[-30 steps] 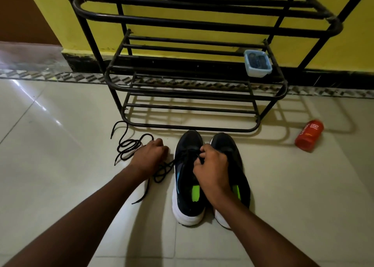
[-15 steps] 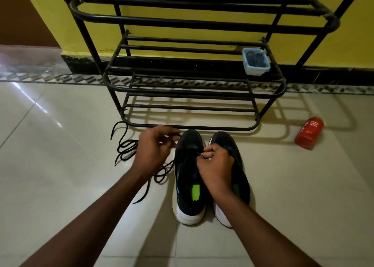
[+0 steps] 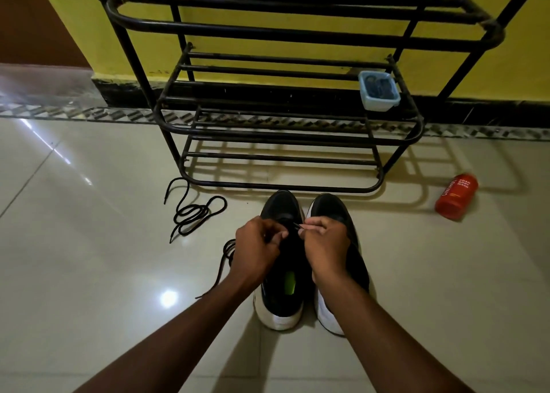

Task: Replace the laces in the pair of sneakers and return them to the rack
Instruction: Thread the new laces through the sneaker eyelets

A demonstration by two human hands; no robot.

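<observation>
At 6 o'clock of the rack (image 3: 285, 130), on the tiled floor (image 3: 89, 273), stands the pair of sneakers (image 3: 309, 273), toes toward the rack, heels toward the person. Both hands work over the left sneaker (image 3: 282, 297) near its toe-end eyelets. Left hand (image 3: 257, 249) is curled narrow, fingers pinched on a black lace (image 3: 221, 269) that trails off to 8 o'clock across the floor. Right hand (image 3: 326, 245) is also curled narrow, thumb and forefinger pinching the lace tip (image 3: 298, 226), which pokes toward 10 o'clock between the two hands. A second loose lace (image 3: 193, 211) lies coiled at 10 o'clock of the sneakers, apart from both hands.

Step in hand, as a judgement: threading a lace into the left sneaker, at the first eyelets (whether the tip is already through a hole cannot be told, fingers cover it). Right sneaker (image 3: 333, 211) looks unlaced, mostly hidden under the right forearm.

Next move likely calls for feeding the tip through, evening both ends, then criss-crossing up; keep the trailing end from snagging.

Small blue tub (image 3: 378, 93) sits on the middle shelf at 2 o'clock. Red bottle (image 3: 456, 197) lies on the floor at 3 o'clock. Rack shelves otherwise hold nothing visible.
</observation>
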